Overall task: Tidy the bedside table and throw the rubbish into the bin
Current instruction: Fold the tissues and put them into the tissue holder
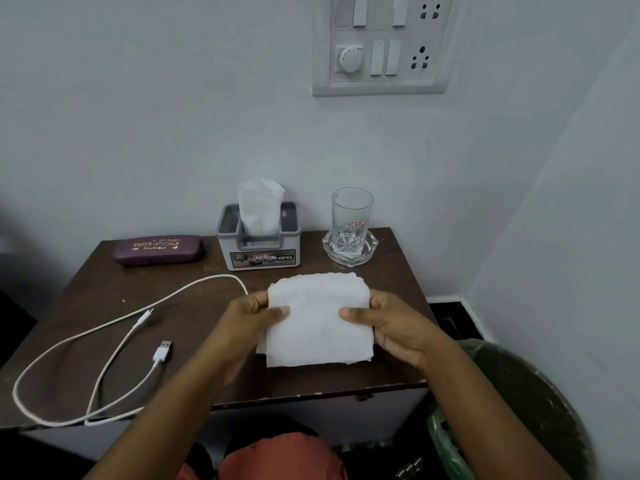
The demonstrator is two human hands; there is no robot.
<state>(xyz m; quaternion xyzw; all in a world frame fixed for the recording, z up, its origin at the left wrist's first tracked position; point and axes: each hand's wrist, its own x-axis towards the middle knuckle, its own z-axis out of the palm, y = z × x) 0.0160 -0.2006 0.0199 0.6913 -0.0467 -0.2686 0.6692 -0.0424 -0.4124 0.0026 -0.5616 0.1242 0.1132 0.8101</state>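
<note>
Pale wall point(173, 116) behind, brown counter point(86, 299) in front: above its near edge a folded white tissue point(318, 327) is pinched at both side edges by the left hand point(249, 323) and right hand point(398, 330), thumbs on top, fingers point(379, 297) curled behind. Likely light, limp, easily torn; gripping it crumpled suits the bin point(519, 393) nearby.

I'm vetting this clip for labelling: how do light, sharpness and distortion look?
Head view: soft, even light, no hard shadows or glare; centre sharp, the case lettering readable, the tissue nearly washed out; wide-angle bending tilts the switch panel and bows the table edge; the bin at the lower corner is dark and soft.
</note>
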